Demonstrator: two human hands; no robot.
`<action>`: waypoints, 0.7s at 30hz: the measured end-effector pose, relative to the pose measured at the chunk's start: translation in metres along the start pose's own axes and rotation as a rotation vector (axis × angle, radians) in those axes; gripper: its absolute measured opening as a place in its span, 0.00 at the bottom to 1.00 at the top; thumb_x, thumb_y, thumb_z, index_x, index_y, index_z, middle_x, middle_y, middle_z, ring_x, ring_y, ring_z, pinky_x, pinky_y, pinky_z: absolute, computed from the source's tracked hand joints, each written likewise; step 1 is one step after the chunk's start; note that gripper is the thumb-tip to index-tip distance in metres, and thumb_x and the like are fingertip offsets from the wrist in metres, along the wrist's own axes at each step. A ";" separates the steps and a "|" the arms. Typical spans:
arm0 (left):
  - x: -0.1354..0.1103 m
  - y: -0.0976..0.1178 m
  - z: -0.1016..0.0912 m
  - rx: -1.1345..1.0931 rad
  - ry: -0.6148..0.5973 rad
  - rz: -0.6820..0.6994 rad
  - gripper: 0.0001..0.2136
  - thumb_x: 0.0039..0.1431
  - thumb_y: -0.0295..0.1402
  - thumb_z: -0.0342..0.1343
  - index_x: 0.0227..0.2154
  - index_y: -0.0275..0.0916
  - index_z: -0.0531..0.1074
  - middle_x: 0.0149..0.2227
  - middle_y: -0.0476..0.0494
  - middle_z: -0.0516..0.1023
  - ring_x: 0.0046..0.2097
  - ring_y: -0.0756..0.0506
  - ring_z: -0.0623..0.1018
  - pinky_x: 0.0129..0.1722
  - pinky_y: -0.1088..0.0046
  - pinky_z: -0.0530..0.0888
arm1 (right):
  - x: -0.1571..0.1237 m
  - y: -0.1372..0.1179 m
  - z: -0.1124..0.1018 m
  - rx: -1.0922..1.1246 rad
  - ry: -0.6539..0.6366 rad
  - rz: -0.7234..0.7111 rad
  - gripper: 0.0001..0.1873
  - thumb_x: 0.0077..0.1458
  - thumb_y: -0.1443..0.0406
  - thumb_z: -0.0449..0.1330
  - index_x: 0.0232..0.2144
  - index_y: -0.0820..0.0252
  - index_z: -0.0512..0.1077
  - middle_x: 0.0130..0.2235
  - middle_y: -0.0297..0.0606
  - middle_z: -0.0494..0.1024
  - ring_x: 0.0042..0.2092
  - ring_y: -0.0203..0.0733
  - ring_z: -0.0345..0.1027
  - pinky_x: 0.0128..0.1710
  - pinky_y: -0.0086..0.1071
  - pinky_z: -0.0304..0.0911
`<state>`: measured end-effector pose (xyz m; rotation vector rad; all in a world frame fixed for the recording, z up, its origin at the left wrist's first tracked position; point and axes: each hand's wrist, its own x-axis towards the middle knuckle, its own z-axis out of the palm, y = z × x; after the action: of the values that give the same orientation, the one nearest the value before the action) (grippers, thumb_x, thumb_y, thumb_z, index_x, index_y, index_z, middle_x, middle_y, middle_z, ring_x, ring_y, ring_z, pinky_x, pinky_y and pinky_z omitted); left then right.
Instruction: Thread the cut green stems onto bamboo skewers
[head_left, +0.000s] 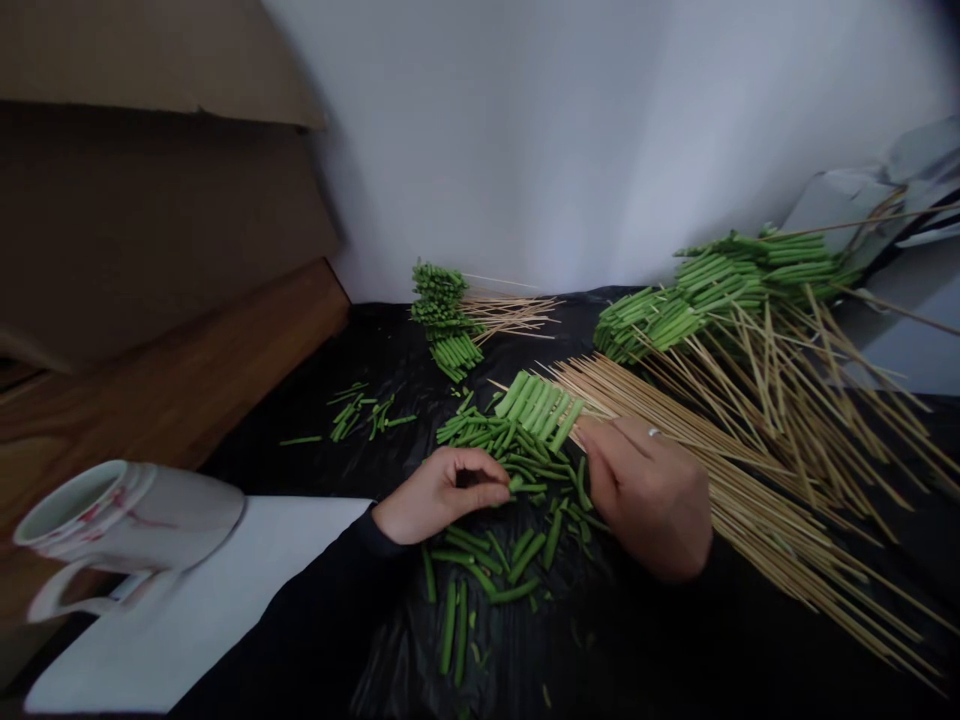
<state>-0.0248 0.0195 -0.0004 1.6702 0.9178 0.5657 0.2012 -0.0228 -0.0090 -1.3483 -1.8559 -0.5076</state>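
My left hand (442,490) is curled in a pinch over a loose heap of short green stem pieces (510,500) on black plastic sheeting (390,360); its fingertips close on one piece at the heap's middle. My right hand (649,490), a ring on one finger, grips the near end of a wooden skewer carrying a row of green pieces (540,402). The threaded row lies just beyond both hands.
A spread of bare bamboo skewers (787,470) fans out to the right. Finished skewers lie piled at back right (720,285) and back centre (446,320). A white mug (127,520) sits on white paper (225,580) at the left. A cardboard box (150,180) stands behind.
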 end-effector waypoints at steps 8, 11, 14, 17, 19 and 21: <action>0.008 -0.013 -0.018 -0.752 0.389 -0.122 0.12 0.46 0.35 0.69 0.32 0.34 0.78 0.32 0.45 0.77 0.32 0.53 0.74 0.31 0.81 0.71 | -0.003 -0.006 0.000 0.052 -0.009 -0.034 0.11 0.61 0.70 0.53 0.38 0.60 0.76 0.26 0.34 0.71 0.28 0.37 0.63 0.30 0.33 0.52; 0.008 -0.014 -0.022 -0.905 0.419 -0.139 0.11 0.48 0.30 0.68 0.35 0.33 0.78 0.31 0.46 0.76 0.32 0.53 0.75 0.30 0.82 0.72 | -0.006 -0.011 0.001 0.089 -0.032 -0.074 0.12 0.60 0.72 0.51 0.37 0.61 0.75 0.25 0.35 0.70 0.28 0.37 0.63 0.30 0.33 0.52; 0.009 -0.014 -0.023 -0.968 0.431 -0.129 0.09 0.50 0.28 0.66 0.36 0.32 0.79 0.31 0.46 0.75 0.31 0.54 0.75 0.30 0.82 0.73 | -0.009 -0.014 0.002 0.116 -0.046 -0.099 0.13 0.60 0.73 0.51 0.38 0.62 0.75 0.26 0.36 0.70 0.30 0.37 0.64 0.30 0.32 0.52; 0.009 -0.015 -0.022 -0.985 0.437 -0.121 0.08 0.50 0.27 0.66 0.35 0.32 0.78 0.29 0.46 0.75 0.31 0.53 0.75 0.30 0.82 0.74 | -0.011 -0.015 0.003 0.119 -0.066 -0.106 0.13 0.60 0.73 0.50 0.38 0.62 0.75 0.26 0.36 0.70 0.30 0.38 0.64 0.30 0.32 0.53; 0.009 -0.016 -0.022 -0.982 0.430 -0.122 0.08 0.49 0.27 0.67 0.34 0.32 0.78 0.29 0.46 0.75 0.30 0.54 0.74 0.29 0.82 0.74 | -0.012 -0.015 0.004 0.113 -0.076 -0.108 0.13 0.59 0.74 0.50 0.38 0.62 0.74 0.27 0.36 0.70 0.30 0.38 0.64 0.30 0.32 0.53; 0.008 -0.016 -0.021 -0.972 0.420 -0.126 0.08 0.49 0.27 0.67 0.34 0.32 0.78 0.28 0.46 0.75 0.29 0.54 0.74 0.30 0.82 0.74 | -0.013 -0.015 0.005 0.106 -0.079 -0.110 0.13 0.59 0.74 0.50 0.38 0.62 0.74 0.27 0.36 0.70 0.30 0.38 0.65 0.30 0.32 0.53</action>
<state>-0.0404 0.0400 -0.0099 0.6219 0.8230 1.0843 0.1876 -0.0326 -0.0202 -1.2168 -2.0016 -0.4107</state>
